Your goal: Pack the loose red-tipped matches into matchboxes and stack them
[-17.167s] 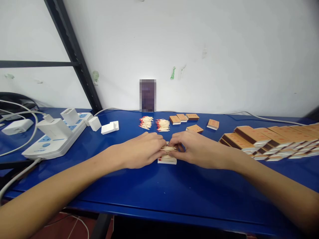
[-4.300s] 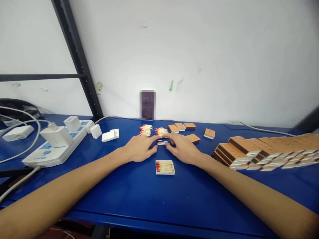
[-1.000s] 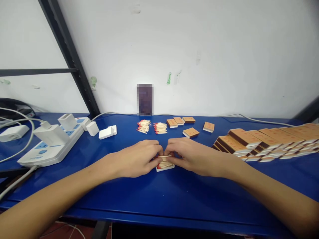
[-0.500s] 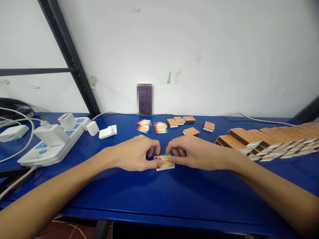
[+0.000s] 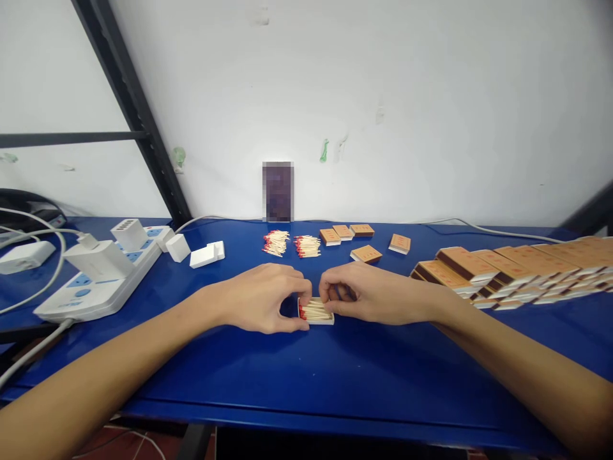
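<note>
A small white matchbox tray (image 5: 322, 322) lies on the blue table, filled with red-tipped matches (image 5: 315, 310). My left hand (image 5: 271, 300) grips the tray's left end, thumb at the near corner and fingers at the far side. At the other end my right hand (image 5: 359, 294) has its thumb and forefinger closed on the matches, with the remaining fingers curled in. Behind my hands are two loose match piles, the left one (image 5: 276, 243) and the right one (image 5: 307, 246).
Several closed matchboxes (image 5: 366, 253) lie behind my right hand. A large stack of matchboxes (image 5: 510, 268) fills the right side. To the left are a power strip (image 5: 103, 291) with chargers, white cables and small white boxes (image 5: 204, 257). A pixelated dark rectangle (image 5: 278, 191) stands against the wall.
My left thumb has come off the matches to the tray's near corner, and the left fingers have come down on its far side. My right fingers have drawn closer together over the matches.
</note>
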Tool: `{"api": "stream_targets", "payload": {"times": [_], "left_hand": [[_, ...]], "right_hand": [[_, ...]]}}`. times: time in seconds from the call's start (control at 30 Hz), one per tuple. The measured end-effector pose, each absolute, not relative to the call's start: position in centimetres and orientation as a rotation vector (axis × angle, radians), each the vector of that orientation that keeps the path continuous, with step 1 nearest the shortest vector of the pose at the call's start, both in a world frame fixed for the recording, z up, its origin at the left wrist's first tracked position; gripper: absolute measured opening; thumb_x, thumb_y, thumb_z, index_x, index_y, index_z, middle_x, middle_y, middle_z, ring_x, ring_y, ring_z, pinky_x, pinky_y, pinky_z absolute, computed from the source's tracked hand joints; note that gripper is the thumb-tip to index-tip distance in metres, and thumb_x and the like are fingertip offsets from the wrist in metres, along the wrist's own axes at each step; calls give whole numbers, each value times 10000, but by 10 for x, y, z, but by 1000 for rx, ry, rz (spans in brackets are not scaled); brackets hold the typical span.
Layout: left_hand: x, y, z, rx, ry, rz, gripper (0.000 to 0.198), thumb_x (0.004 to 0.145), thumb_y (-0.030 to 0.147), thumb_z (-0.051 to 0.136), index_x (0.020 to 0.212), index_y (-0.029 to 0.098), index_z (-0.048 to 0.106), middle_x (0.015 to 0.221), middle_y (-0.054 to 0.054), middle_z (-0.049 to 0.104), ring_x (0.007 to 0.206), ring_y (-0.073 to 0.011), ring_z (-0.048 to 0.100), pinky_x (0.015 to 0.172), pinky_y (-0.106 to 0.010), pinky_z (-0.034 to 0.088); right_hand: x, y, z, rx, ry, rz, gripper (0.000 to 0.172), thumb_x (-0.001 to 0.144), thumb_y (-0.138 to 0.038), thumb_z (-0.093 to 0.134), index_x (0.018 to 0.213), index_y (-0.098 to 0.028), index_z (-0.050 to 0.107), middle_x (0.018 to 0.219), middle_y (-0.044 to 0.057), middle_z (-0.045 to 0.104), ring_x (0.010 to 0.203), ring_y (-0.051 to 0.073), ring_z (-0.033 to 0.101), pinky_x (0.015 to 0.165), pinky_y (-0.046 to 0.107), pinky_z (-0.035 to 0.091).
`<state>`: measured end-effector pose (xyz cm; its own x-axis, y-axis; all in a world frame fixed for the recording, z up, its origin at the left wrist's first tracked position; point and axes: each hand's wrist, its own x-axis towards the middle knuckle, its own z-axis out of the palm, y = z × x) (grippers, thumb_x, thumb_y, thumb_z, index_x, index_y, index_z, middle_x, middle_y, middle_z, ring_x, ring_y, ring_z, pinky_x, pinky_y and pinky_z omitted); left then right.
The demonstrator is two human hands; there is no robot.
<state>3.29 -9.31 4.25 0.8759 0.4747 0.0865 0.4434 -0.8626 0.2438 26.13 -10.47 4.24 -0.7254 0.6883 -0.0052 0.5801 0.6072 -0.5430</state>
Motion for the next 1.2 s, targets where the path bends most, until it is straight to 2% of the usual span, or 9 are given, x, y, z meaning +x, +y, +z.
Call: {"api": "stream_targets", "payload": {"times": [0.17, 0.4, 0.7, 1.2], "left_hand": [[32, -92, 41, 2881, 708, 194, 244, 832, 434, 649, 906, 205, 607, 814, 1, 617, 779, -165, 550, 697, -275, 370], [29, -88, 39, 2861, 744, 212, 334, 822, 437, 658, 1072, 222, 605, 890, -14, 647, 790, -173, 575, 720, -290, 401], [29, -85, 36, 2928, 596, 245, 345, 864, 407, 627, 1161, 236, 659, 990, -56, 668, 892, -193, 617, 815, -311, 453], [30, -82, 31, 3010, 588, 322, 318, 855, 423, 630, 1082, 209, 688, 927, -47, 693, 866, -190, 627, 805, -305, 447]], "right_hand": [[262, -102, 42, -1038, -2595, 898, 64, 873, -234, 543, 890, -197, 592, 740, -13, 585, 615, 111, 503, 547, 232, 406], [265, -100, 45, -1000, -2558, 1052, 150, 943, -289, 458, 1028, -201, 544, 770, -19, 520, 650, 115, 457, 578, 236, 397], [262, -97, 37, -1004, -2516, 1100, 116, 927, -251, 477, 1020, -196, 518, 738, -27, 479, 654, 118, 433, 581, 236, 378], [257, -99, 34, -1043, -2530, 939, 75, 905, -209, 483, 959, -203, 536, 665, -47, 474, 600, 110, 432, 550, 237, 338]]}}
